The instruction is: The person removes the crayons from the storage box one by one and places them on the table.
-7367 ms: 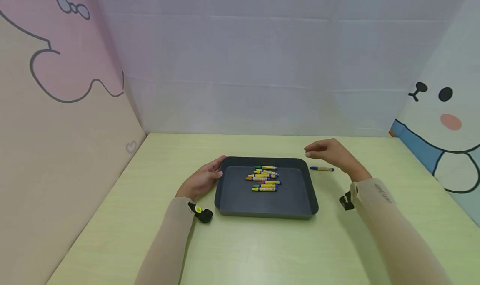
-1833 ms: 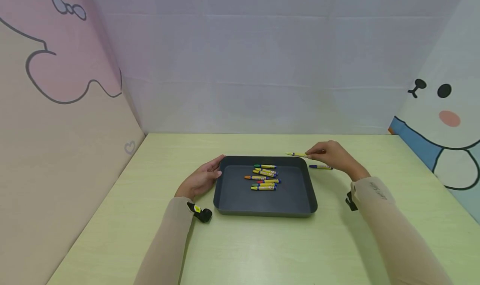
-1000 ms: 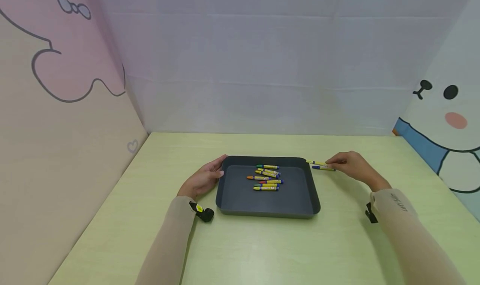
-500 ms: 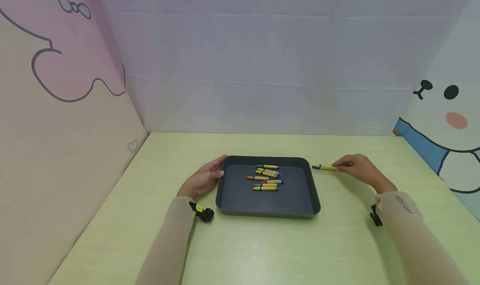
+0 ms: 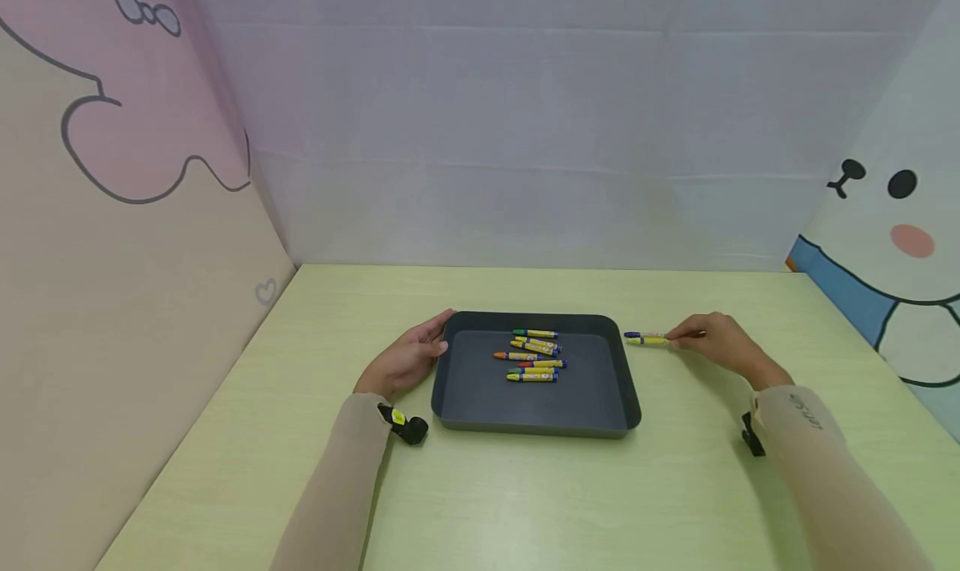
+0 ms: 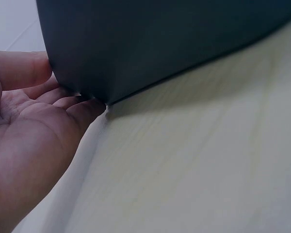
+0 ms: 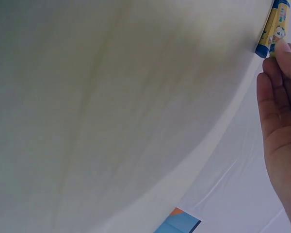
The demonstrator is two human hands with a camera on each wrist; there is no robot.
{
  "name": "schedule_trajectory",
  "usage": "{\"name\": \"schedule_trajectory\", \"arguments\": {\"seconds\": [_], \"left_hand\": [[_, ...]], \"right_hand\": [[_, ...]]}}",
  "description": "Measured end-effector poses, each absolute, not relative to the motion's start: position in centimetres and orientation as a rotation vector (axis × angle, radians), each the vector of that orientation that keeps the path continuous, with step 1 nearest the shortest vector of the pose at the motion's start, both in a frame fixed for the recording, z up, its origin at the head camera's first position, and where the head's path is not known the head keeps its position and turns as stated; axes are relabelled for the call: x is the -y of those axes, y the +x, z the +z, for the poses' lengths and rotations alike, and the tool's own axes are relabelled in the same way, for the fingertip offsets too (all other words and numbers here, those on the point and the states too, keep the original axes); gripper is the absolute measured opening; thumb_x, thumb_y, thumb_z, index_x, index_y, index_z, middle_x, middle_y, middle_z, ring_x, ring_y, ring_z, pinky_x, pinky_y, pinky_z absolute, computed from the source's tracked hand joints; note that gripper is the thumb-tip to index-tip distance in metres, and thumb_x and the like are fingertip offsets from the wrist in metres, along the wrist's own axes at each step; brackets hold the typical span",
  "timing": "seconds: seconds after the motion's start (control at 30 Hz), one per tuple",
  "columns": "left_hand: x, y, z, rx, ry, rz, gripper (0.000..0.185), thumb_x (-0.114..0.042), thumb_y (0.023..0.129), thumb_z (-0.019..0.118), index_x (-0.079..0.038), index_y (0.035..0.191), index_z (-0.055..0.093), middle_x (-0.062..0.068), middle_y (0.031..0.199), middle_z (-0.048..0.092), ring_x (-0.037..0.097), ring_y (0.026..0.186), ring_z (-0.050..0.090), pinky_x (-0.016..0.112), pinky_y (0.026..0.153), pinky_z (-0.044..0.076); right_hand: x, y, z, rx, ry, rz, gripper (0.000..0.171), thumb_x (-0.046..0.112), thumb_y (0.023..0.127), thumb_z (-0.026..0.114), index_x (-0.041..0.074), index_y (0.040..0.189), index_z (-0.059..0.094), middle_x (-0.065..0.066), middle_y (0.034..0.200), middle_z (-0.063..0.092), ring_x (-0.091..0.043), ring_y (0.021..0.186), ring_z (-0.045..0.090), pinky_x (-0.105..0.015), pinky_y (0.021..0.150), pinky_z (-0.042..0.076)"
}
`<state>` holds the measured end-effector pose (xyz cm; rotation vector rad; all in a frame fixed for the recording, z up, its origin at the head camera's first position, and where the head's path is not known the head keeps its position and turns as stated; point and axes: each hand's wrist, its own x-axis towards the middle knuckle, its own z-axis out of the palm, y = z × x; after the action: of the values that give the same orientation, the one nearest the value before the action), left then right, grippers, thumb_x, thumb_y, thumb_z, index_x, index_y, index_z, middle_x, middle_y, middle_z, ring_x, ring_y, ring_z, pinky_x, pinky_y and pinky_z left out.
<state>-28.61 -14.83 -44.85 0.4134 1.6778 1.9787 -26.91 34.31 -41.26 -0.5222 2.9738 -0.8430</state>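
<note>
The right hand has its fingertips on 2 crayons lying on the surface just right of the dark tray; whether it pinches them I cannot tell. The left hand lies relaxed against the tray's left wall. 6 or so crayons in the tray lie loose. A careless nudge could roll the 2 away.

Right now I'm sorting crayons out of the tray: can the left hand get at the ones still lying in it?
Probably yes. The left hand rests against the outside left wall of the dark tray, fingers at its rim. The crayons lie uncovered in the open tray, with nothing between them and the hand but the low rim.
</note>
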Motion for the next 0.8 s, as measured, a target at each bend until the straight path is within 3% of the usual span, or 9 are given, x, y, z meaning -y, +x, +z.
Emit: {"name": "schedule_trajectory", "arguments": {"seconds": [0.4,0.8], "left_hand": [[14.94,-28.62,-44.88,-1.676,0.453,1.971,0.071,0.01,0.097,0.036,-0.008,0.156,0.002,0.007,0.162,-0.011,0.024,0.149,-0.013,0.041,0.121,-0.002],[14.92,-28.73,-45.03,-1.703,0.455,1.954,0.07,0.01,0.097,0.036,-0.01,0.156,0.003,0.005,0.163,-0.009,0.022,0.15,-0.01,0.04,0.121,0.0]], "right_hand": [[-34.01,-27.22,-41.43,-2.962,-0.519,-0.812,0.016,0.002,0.087,0.066,-0.003,0.1,0.073,-0.024,0.101,0.069,-0.041,0.097,0.063,-0.049,0.082,0.054],[-33.9,-27.52,-41.74,-2.948,-0.506,-0.784,0.017,0.005,0.087,0.068,-0.001,0.101,0.073,-0.021,0.1,0.069,-0.035,0.093,0.064,-0.046,0.08,0.054]]}}
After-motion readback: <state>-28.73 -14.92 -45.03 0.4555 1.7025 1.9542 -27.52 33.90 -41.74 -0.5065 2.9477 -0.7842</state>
